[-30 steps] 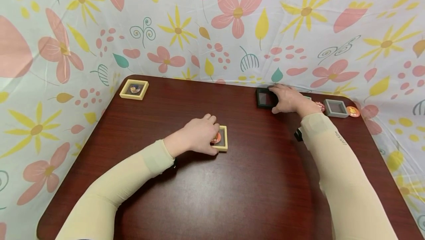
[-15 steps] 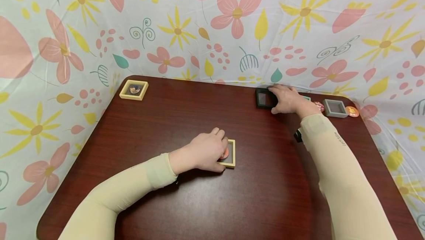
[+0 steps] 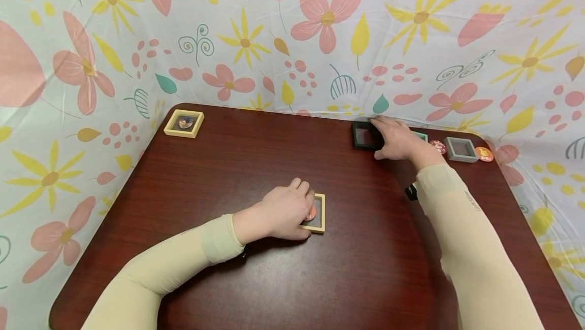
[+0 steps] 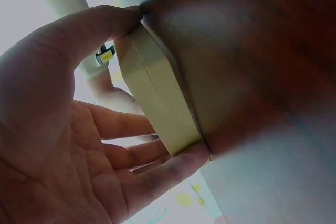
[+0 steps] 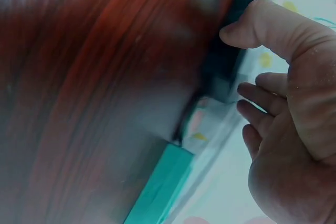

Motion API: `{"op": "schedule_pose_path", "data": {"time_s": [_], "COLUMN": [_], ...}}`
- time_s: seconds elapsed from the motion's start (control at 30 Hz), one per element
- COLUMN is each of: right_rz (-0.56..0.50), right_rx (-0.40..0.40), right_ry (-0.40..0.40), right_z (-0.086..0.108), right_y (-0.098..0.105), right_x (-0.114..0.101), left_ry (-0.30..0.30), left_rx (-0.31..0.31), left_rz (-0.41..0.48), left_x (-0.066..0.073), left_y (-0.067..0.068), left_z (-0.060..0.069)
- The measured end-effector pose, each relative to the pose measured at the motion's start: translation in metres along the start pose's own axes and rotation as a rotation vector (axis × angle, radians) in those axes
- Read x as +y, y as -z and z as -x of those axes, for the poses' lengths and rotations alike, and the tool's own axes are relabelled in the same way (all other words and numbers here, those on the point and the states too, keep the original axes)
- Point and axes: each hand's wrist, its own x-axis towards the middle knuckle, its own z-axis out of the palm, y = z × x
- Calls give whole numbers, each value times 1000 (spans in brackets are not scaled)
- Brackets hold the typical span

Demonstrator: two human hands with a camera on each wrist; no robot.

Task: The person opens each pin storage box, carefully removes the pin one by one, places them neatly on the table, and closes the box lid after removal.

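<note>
From the head, the left hand reaches in from the lower left, back upward, bent over the left part of the near cream frame. The left orange disc shows just beside its curled fingers, in the frame. The right hand stretches to the far side of the table, arched over the right end of the black frame. Five frames are visible: two cream, counting the far cream frame; one black; one teal frame, partly covered; one grey frame. Four discs show: the left orange disc, the multicoloured disc, the red disc and the right orange disc.

From the left wrist, thumb and fingers grip opposite ends of the near cream frame's pale side.

From the right wrist, the thumb overlaps the black frame; three fingers hang loosely curved. I cannot tell whether they grip it.
</note>
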Motion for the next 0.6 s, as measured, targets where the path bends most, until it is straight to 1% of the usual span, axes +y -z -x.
{"op": "schedule_pose_path", "data": {"time_s": [0.1, 0.2, 0.27, 0.33, 0.4, 0.5, 0.53, 0.6], "right_rz": [-30, -73, -104, -135, -173, -215, -226, -235], "right_rx": [65, 133, 155, 158, 148, 93, 72, 14], "right_ry": [37, 93, 137, 198, 267, 344, 365, 372], "right_z": [11, 25, 34, 44, 54, 68, 73, 80], "right_y": [2, 0, -4, -10, -17, -26, -28, -32], "right_x": [-9, -25, -39, -56, -74, -100, -108, -123], "left_ry": [3, -5, -15, -20, -20, -8, -4, 5], "left_rx": [-24, -53, -67, -79, -86, -110, -118, -134], "left_rz": [2, 3, 5, 5, 1, -2, 1, 12], "left_x": [-1, -2, -3, -4, -5, -5, -5, -6], "left_y": [1, 1, 1, 1, 1, 3, 4, 6], "left_z": [1, 2, 2, 2, 2, 3, 3, 4]}}
